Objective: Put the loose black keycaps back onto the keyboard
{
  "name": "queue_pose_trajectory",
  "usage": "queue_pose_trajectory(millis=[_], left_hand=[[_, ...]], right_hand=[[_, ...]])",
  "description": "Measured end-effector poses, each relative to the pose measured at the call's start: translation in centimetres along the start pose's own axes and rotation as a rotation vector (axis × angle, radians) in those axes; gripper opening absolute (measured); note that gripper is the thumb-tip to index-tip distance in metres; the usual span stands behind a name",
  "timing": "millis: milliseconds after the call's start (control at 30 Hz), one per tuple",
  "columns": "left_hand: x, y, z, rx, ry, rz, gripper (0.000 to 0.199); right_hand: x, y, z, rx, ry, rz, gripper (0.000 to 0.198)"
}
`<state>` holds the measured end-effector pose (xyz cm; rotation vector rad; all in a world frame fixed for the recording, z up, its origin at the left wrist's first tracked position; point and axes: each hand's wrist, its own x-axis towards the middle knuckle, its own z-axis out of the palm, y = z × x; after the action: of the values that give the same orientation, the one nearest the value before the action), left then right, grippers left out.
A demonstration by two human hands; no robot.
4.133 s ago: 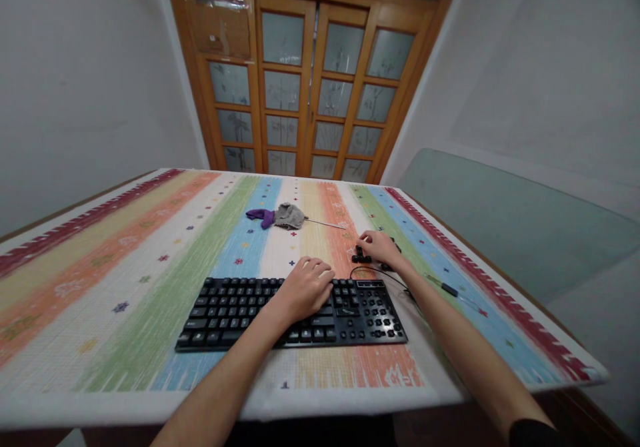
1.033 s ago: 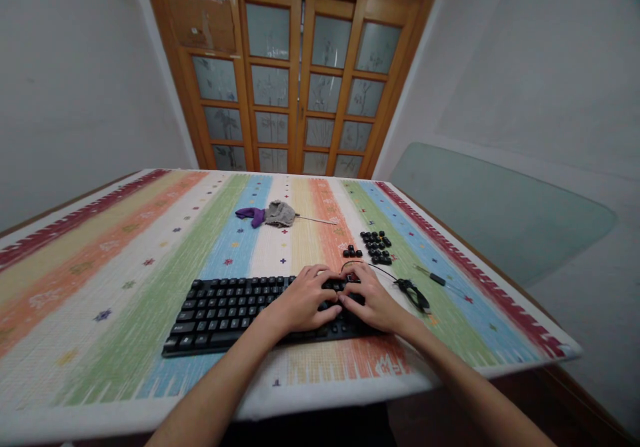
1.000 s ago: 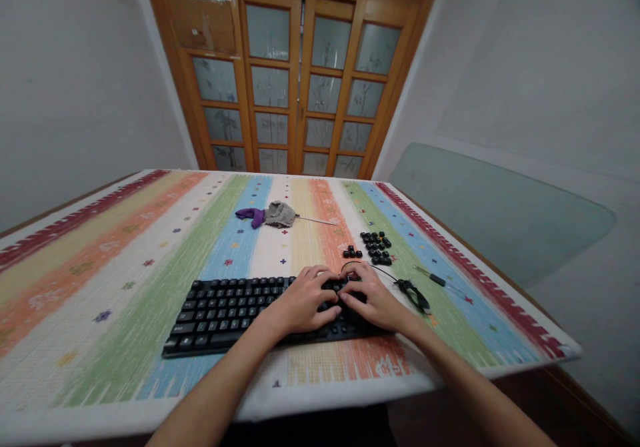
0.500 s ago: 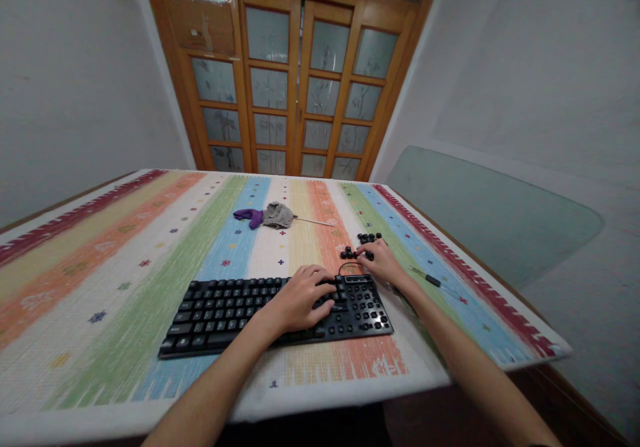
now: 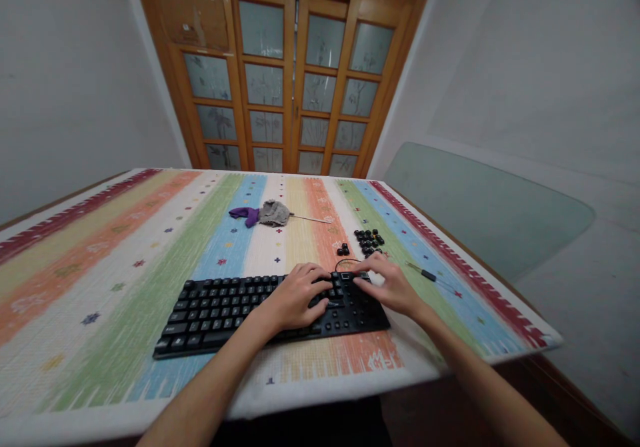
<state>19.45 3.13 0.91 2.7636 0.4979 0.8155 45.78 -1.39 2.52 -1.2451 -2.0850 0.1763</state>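
A black keyboard (image 5: 215, 313) lies near the table's front edge. My left hand (image 5: 303, 297) rests on its right-middle part, fingers spread over the keys and hiding some of them. My right hand (image 5: 387, 283) is over the keyboard's upper right corner, thumb and index finger bent toward each other around a small dark keycap, mostly hidden by the fingers. Below them, the number pad (image 5: 363, 310) shows bare key mounts without caps. Just behind the keyboard lie a group of loose black keycaps (image 5: 369, 239) and a smaller cluster of keycaps (image 5: 343, 249).
A grey cloth piece with a purple end (image 5: 273, 213) lies farther back, a thin rod (image 5: 313, 218) extending from it. At the right is a thin tool with a black handle (image 5: 429, 275). A striped cloth (image 5: 195, 233) covers the table. A cable loops behind the keyboard.
My right hand has moved from the loose keycaps back toward me, over the keyboard's upper right corner. The smaller keycap cluster has fewer pieces beside it. My left hand stays on the keyboard.
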Motion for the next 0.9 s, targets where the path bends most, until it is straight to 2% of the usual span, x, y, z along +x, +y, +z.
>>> queue_pose_trajectory(millis=[133, 233, 433, 900], left_hand=[[0.0, 0.3, 0.1, -0.009, -0.011, 0.006, 0.023], [0.0, 0.4, 0.2, -0.009, -0.016, 0.003, 0.022], [0.0, 0.4, 0.2, -0.007, -0.041, -0.007, 0.021], [0.0, 0.4, 0.2, -0.003, -0.040, -0.009, 0.020]], right_hand=[[-2.6, -2.8, 1.2, 0.134, -0.054, -0.128, 0.011], [-3.7, -3.6, 2.1, 0.168, -0.058, -0.181, 0.011], [-4.5, -3.6, 2.8, 0.176, -0.066, -0.208, 0.012], [-4.6, -4.3, 2.9, 0.047, -0.041, -0.270, 0.015]])
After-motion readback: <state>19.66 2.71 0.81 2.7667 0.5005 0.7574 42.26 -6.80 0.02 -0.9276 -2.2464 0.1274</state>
